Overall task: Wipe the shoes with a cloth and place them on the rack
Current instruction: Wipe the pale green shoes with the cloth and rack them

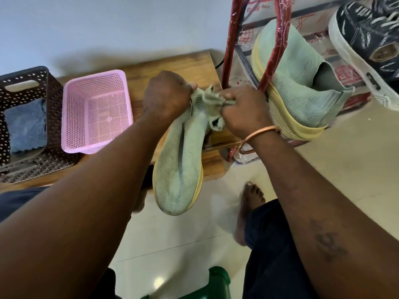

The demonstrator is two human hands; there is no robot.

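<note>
Both my forearms reach out to a pale green knit shoe [179, 169] with a yellow sole, dusty grey at the toe. My left hand [166, 93] and right hand [244, 111] each clench its bunched collar. It hangs lengthwise from my grip, toe pointing down toward me, heel up, over the edge of the wooden table [172, 63], just left of the red rack [231, 39] holding its twin [298, 83].

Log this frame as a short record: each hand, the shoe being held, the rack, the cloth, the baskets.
left hand: grips collar of green shoe
right hand: grips the same collar, opposite side
green shoe: toe hanging toward the floor, beside wooden table
rack: holds second green shoe and dark sneaker
blue cloth: in dark basket, untouched
pink basket: beside dark basket on table
</note>
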